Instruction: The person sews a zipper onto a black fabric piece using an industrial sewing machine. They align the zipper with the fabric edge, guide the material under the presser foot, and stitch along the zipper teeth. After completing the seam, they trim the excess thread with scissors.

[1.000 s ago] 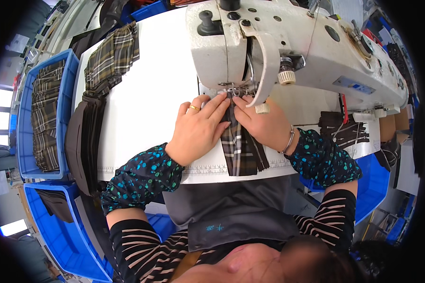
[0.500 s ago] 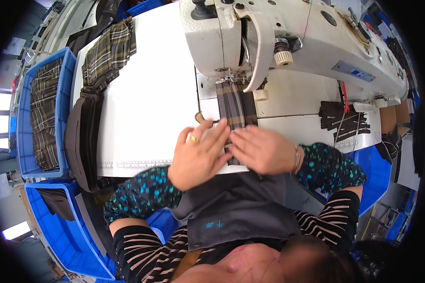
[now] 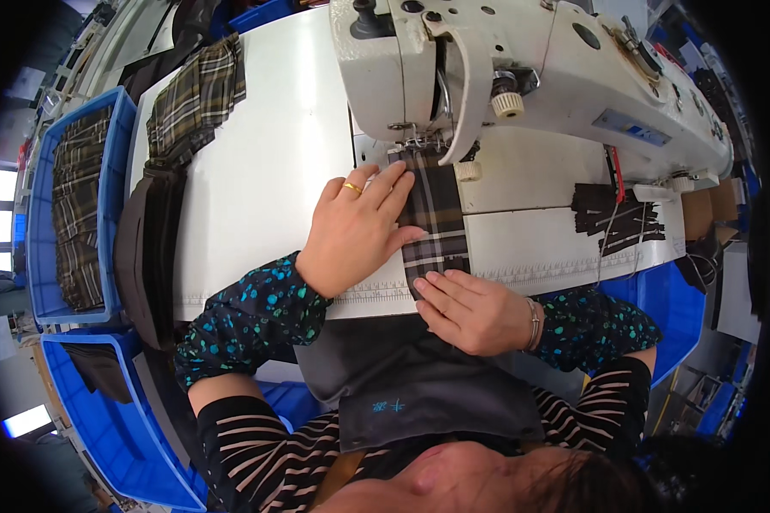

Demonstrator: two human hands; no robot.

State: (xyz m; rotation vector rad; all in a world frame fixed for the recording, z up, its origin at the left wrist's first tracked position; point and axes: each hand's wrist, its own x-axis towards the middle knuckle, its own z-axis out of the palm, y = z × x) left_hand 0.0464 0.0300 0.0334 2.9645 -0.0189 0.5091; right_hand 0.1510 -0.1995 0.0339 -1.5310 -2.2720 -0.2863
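Observation:
A dark plaid fabric strip (image 3: 436, 224) lies on the white table (image 3: 265, 171), running from the sewing machine's needle down to the table's near edge. My left hand (image 3: 355, 229) lies flat with its fingers spread on the strip's left side; it wears a gold ring. My right hand (image 3: 475, 309) presses its fingertips on the strip's near end at the table edge. The white sewing machine (image 3: 522, 68) stands behind, and its presser foot (image 3: 415, 141) sits on the strip's far end.
A stack of plaid pieces (image 3: 195, 98) and a dark fabric pile (image 3: 145, 244) lie at the table's left. Blue bins (image 3: 77, 197) with plaid cloth stand further left. Black zippers (image 3: 612, 218) lie on the right. A grey apron covers my lap.
The plaid strip has fed further under the machine. My left hand moved up along the strip and my right hand shifted down to its near end at the table edge.

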